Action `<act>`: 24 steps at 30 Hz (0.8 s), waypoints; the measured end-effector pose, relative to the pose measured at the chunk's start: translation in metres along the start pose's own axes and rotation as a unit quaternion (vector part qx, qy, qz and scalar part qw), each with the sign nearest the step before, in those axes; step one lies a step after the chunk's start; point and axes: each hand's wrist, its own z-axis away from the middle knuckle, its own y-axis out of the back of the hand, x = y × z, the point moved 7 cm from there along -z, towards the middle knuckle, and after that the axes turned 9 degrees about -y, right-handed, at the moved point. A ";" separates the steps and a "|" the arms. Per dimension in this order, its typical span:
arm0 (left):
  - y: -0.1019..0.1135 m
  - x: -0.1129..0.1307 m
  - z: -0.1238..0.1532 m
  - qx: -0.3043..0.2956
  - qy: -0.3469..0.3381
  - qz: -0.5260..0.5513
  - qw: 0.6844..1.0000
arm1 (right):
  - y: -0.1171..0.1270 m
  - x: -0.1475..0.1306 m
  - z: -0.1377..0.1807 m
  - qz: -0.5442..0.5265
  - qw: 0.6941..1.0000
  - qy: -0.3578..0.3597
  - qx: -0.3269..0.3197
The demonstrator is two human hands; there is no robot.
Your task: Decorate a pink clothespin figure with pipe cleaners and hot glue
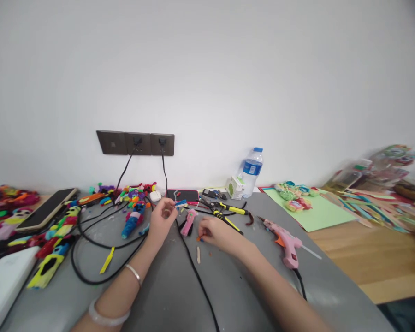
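My left hand [163, 216] is closed in a pinch, and a short blue fuzzy pipe-cleaner piece [181, 203] sticks out from its fingertips. My right hand [212, 231] hovers low over the grey table, fingers pinched together. At its fingertips is a small orange and blue bit, too small to make out. Between the hands lies a pink fuzzy pipe-cleaner figure [188, 223] with dark parts. A pale pipe-cleaner piece [198, 255] rests just below the right hand. Beyond that hand lie pliers with yellow-black handles [231, 208].
A pink glue gun [287, 242] lies at right. Black cable [193, 263] crosses the table and loops at left. Colourful fuzzy figures [50, 269], a phone [50, 207] and a white box-like object [10, 283] crowd the left. A water bottle [252, 170] stands by the wall.
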 end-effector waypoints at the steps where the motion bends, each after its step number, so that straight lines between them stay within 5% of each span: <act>1: 0.000 0.000 0.000 0.000 0.001 0.000 1.000 | 0.000 0.002 -0.003 0.006 1.000 -0.006 -0.003; 6: -0.001 -0.001 0.000 -0.004 0.006 0.006 1.000 | 0.032 0.011 -0.021 -0.031 0.998 -0.042 0.026; 11: -0.002 -0.002 0.000 -0.003 0.012 0.005 1.000 | 0.067 0.016 -0.047 -0.250 0.963 -0.025 0.095; 18: -0.008 -0.001 0.001 -0.034 0.010 0.010 0.999 | 0.045 0.010 -0.060 -0.475 0.876 0.033 0.079; 24: -0.010 0.000 0.002 -0.048 0.008 0.012 0.999 | 0.038 0.014 -0.058 -0.488 0.869 0.033 0.075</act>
